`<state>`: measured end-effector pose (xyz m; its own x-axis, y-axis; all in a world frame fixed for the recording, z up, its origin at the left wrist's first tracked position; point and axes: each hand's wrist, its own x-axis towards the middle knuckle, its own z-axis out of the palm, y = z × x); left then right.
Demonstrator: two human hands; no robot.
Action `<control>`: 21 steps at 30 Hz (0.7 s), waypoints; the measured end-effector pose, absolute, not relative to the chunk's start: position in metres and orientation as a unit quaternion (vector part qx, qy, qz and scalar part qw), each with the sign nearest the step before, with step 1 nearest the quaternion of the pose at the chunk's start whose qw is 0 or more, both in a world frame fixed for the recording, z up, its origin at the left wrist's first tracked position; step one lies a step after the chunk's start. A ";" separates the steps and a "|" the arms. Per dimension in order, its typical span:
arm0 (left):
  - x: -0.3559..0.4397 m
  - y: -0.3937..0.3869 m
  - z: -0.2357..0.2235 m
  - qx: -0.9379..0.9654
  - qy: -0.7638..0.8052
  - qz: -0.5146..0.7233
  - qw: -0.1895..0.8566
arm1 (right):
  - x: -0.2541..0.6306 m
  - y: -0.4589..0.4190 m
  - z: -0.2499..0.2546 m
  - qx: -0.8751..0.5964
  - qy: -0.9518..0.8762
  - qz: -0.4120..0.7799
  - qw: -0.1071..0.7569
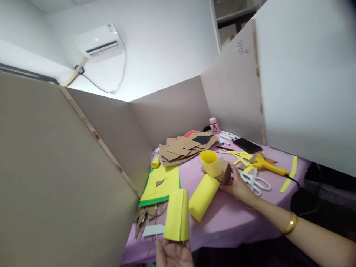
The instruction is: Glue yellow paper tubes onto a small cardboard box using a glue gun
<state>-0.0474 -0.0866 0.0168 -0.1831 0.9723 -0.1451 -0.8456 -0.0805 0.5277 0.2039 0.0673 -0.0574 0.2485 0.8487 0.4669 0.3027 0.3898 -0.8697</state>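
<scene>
My left hand (172,253) is at the bottom edge, fingers pinched on the lower end of an upright yellow paper roll (177,215). My right hand (238,185) reaches across the purple table (222,222) and grips a brown cardboard piece (224,172). On that cardboard stands a short yellow paper tube (210,162) with its open end up. A longer yellow paper tube (203,196) lies on the table just left of my right hand. A gold bangle (290,223) is on my right wrist.
White scissors (257,181) and a yellow glue gun (268,165) lie right of my right hand. A cardboard pile (183,148), yellow and green sheets (161,183), yellow strips (240,156), a black phone (247,145), a pink bottle (214,125) and pens fill the back. Partition boards (69,178) enclose the table.
</scene>
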 end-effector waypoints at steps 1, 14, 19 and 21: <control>-0.045 -0.088 0.018 0.127 0.246 0.723 0.633 | 0.206 0.067 -0.058 -0.504 -0.578 0.225 0.601; -0.037 -0.095 0.019 0.177 0.214 0.696 0.663 | 0.216 0.015 -0.026 -0.494 -0.572 0.132 0.642; -0.042 -0.096 0.021 0.169 0.275 0.711 0.625 | 0.201 -0.024 0.020 -0.407 -0.683 0.124 0.593; -0.056 -0.094 0.021 0.180 0.329 0.729 0.573 | 0.197 -0.028 0.026 -0.396 -0.694 0.136 0.586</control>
